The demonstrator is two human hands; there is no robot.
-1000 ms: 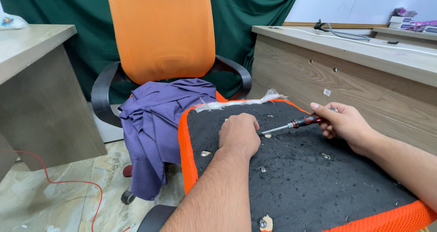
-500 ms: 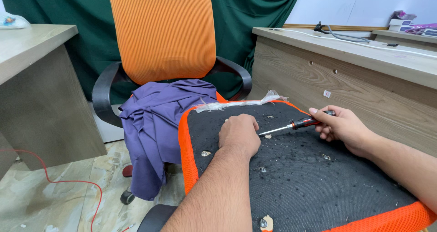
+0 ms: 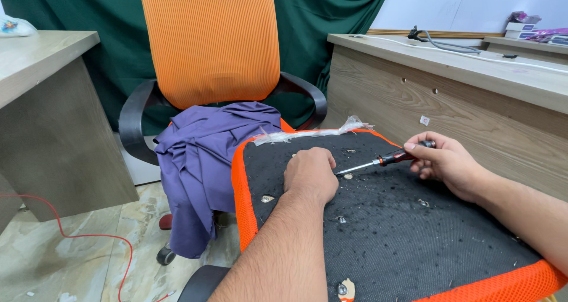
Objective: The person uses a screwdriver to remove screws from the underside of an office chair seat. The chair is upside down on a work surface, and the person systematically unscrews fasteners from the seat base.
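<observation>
Gripping the red-and-black screwdriver by its handle, the right hand angles the tip toward the left hand, which rests curled on the upturned seat base. Best kept low, steady, tip clear of knuckles.
</observation>
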